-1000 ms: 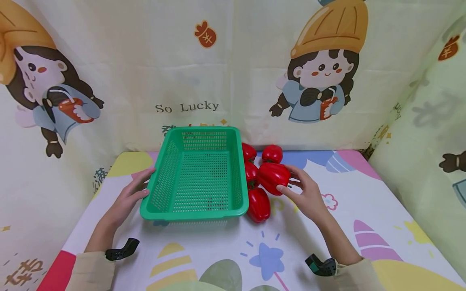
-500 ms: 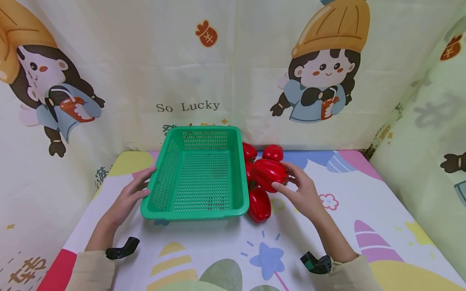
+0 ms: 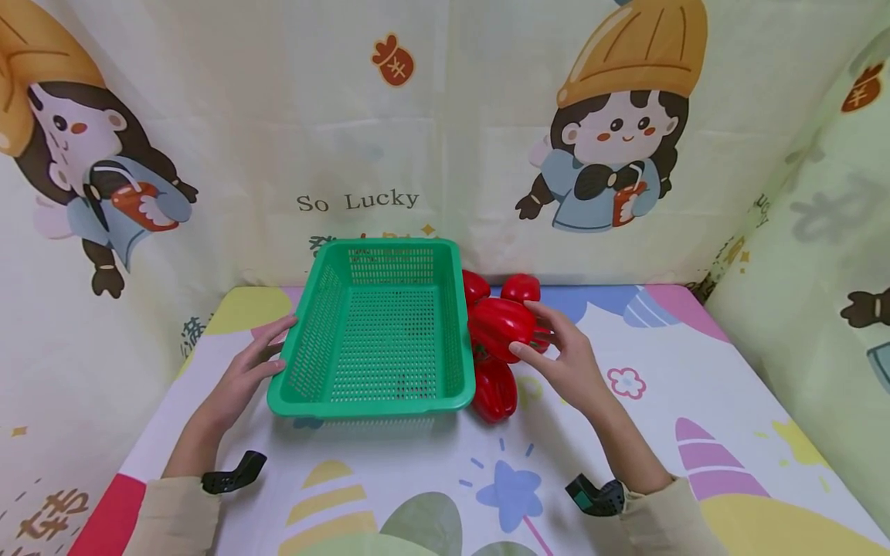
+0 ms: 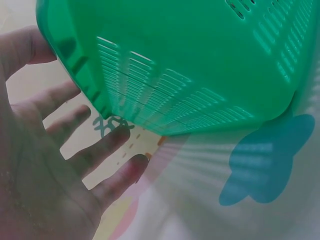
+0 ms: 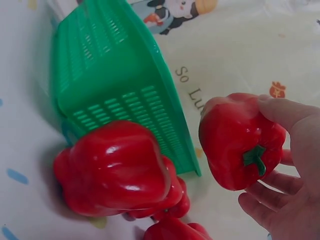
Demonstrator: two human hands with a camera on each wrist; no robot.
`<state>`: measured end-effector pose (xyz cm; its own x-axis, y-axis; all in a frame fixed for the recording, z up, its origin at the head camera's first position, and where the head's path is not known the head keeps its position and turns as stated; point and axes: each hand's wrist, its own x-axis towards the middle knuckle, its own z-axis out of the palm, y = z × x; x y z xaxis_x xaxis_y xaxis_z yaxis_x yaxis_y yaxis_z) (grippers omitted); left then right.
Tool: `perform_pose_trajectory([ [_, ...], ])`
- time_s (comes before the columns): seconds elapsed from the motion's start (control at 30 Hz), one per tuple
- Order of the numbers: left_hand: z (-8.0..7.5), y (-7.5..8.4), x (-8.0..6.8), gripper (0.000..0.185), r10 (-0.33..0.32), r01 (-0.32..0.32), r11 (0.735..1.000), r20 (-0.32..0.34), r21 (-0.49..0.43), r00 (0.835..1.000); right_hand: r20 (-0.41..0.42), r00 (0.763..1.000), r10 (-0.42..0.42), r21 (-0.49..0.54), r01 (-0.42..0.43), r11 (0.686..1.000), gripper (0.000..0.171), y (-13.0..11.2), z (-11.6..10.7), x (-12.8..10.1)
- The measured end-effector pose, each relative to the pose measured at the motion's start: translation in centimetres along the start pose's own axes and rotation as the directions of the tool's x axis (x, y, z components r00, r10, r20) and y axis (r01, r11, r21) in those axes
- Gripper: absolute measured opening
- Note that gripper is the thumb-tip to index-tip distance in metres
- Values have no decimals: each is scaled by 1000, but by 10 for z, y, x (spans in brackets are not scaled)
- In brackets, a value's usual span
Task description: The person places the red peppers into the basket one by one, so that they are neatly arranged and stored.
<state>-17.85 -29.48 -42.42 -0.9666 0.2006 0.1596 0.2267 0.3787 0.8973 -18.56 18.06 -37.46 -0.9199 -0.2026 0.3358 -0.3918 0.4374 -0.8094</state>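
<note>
My right hand point(image 3: 566, 359) holds a red bell pepper point(image 3: 501, 328), thumb on the near side and fingers behind. In the right wrist view this bell pepper point(image 5: 230, 142) shows its green stem facing the palm, beside the basket's rim. My left hand point(image 3: 243, 378) rests against the left rim of a green plastic basket point(image 3: 459, 403), fingers extended. The left wrist view shows the thumb at the rim and the other fingers point(image 4: 107, 145) spread beside the outer wall. Nothing lies inside the basket.
Several more red bell peppers lie right of the basket: one nearest me point(image 3: 494, 392), one at the back point(image 3: 521, 288), one by the rim point(image 3: 476, 286). The held pepper partly covers others. A patterned cloth wall point(image 3: 487, 154) stands behind the table.
My right hand has carried the bell pepper left and slightly up, to the basket's right rim. The left hand and the basket have stayed in place.
</note>
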Motion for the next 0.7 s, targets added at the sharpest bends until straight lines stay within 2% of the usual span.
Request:
perform_pose_trajectory([
  [0.13,1,0,1,54,14,-14,1000,-13,2,1000,5,1000,9,2,-9,1000,63,-1,2,1],
  [0.33,0,2,1,55,2,-3,1000,-13,-13,1000,8,1000,5,4,-5,1000,63,-4,4,4],
  [0.7,1,2,0,54,7,-7,1000,-5,-19,1000,36,999,-7,62,4,998,62,-12,14,9],
])
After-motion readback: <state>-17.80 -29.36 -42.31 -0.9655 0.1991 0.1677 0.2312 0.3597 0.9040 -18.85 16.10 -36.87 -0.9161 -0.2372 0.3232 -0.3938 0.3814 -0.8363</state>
